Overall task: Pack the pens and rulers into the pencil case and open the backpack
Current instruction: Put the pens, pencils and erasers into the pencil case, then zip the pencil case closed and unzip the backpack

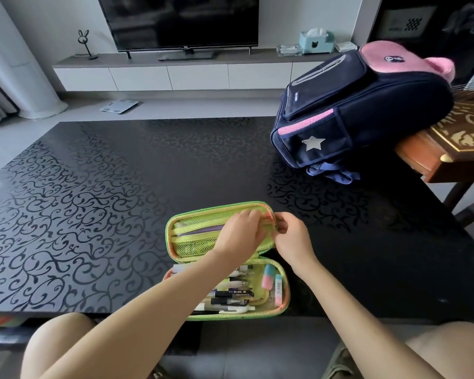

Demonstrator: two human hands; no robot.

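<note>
Table [99, 203]: black top with a vine pattern.

Pencil case [175, 228]: green, at the near edge of the table, centre, lying fully open. The mesh-pocket lid is the far half and the tray is the near half. A pale purple strip sits behind the mesh; I cannot tell what it is.

Left hand [240, 237]: reaches across the tray, fingers curled down onto the lid's mesh near its right end. Grip state: cannot tell whether it pinches anything.

Pens [231, 294]: packed side by side in the tray, lengthwise.

Erasers [267, 277]: at the tray's right end.

Right hand [292, 237]: grip closed, thumb and fingers pinching the right end of the lid.

Backpack [361, 105]: navy and pink, at the table's far right corner, well apart from the case. Its visible zips are closed. It lies tilted against a carved wooden piece [460, 135].
</note>
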